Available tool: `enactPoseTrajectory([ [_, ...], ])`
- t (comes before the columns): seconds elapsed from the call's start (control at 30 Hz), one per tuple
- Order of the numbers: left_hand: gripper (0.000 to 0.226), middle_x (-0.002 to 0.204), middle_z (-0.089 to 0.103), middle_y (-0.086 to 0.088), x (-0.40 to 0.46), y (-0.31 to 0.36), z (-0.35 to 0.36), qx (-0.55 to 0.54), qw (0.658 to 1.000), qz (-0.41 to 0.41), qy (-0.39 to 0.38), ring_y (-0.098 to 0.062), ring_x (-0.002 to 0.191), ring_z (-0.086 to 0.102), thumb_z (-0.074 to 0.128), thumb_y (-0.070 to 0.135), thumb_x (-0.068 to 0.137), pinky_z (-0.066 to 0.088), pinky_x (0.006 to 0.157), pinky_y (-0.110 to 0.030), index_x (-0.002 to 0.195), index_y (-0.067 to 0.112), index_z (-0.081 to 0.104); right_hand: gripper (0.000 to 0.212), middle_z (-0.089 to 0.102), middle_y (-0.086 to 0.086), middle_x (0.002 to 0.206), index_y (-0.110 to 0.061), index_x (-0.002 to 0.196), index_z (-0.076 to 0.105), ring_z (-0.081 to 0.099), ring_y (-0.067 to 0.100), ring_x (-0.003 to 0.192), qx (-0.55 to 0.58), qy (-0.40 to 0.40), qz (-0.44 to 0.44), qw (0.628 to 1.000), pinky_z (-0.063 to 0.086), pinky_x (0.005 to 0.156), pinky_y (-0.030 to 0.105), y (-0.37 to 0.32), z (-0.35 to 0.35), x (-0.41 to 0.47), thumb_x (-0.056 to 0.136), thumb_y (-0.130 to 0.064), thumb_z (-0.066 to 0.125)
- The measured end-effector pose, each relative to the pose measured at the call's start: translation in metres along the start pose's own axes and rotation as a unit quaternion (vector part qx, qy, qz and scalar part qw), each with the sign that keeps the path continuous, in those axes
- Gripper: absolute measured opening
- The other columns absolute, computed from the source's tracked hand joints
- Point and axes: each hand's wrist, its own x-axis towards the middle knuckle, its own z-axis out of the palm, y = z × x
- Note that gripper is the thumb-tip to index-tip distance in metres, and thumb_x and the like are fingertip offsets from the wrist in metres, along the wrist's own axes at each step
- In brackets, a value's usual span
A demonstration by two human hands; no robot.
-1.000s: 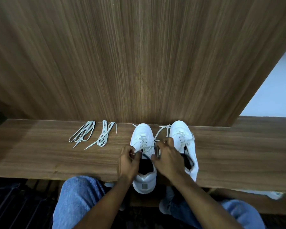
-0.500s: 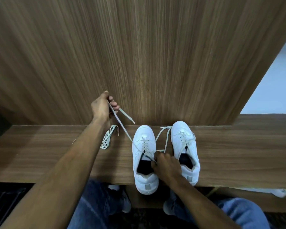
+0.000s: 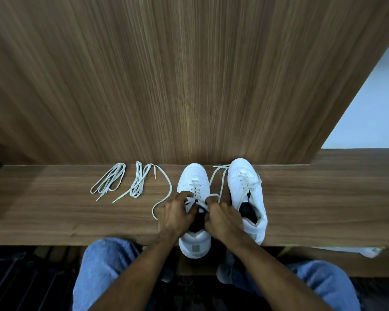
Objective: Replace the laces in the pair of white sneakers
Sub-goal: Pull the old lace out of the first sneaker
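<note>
Bare wooden shelf [image 3: 323, 198] lies right of the sneakers; two bundled white laces [image 3: 121, 182] and upright wooden panel [image 3: 189, 86] obstruct left and rear.

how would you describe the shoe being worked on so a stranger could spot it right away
On the wooden shelf against the wood-grain wall stand two white sneakers, toes to the wall. It is the left sneaker, nearer the two bundled spare laces. Unlike its neighbour, both hands cover its tongue, and its heel overhangs the shelf edge.
</note>
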Motion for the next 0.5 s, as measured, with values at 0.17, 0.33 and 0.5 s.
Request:
enactPoseTrajectory([
  [0.17,0.032,0.110,0.071,-0.002,0.005,-0.007,0.006,-0.018,0.999,-0.026,0.028,-0.030,0.104,0.063,0.056,0.027,0.086,0.045,0.091,-0.042,0.117,0.034,0.062,0.033,0.061,0.010,0.119,-0.014,0.117,0.054,0.065,0.035,0.099,-0.035,0.072,-0.015,0.997,0.049,0.075,0.038,-0.014,0.009,0.003,0.098,-0.035,0.038],
  [0.33,0.032,0.105,0.071,-0.002,-0.006,-0.010,0.012,-0.043,0.996,-0.022,0.081,-0.030,0.100,0.062,0.053,0.022,0.091,0.044,0.085,-0.037,0.119,0.035,0.061,0.032,0.064,0.012,0.116,-0.012,0.109,0.061,0.062,0.035,0.103,0.066,0.082,0.056,0.993,0.048,0.080,0.038,-0.015,0.014,0.010,0.098,-0.028,0.037],
  [0.5,0.036,0.105,0.072,-0.001,-0.007,-0.011,0.008,-0.109,0.990,-0.050,0.073,-0.026,0.101,0.063,0.055,0.011,0.089,0.045,0.089,-0.036,0.116,0.032,0.066,0.030,0.066,0.012,0.110,-0.010,0.106,0.063,0.060,0.035,0.103,0.148,0.077,0.123,0.978,0.046,0.081,0.037,-0.012,0.017,0.016,0.095,-0.025,0.040],
])
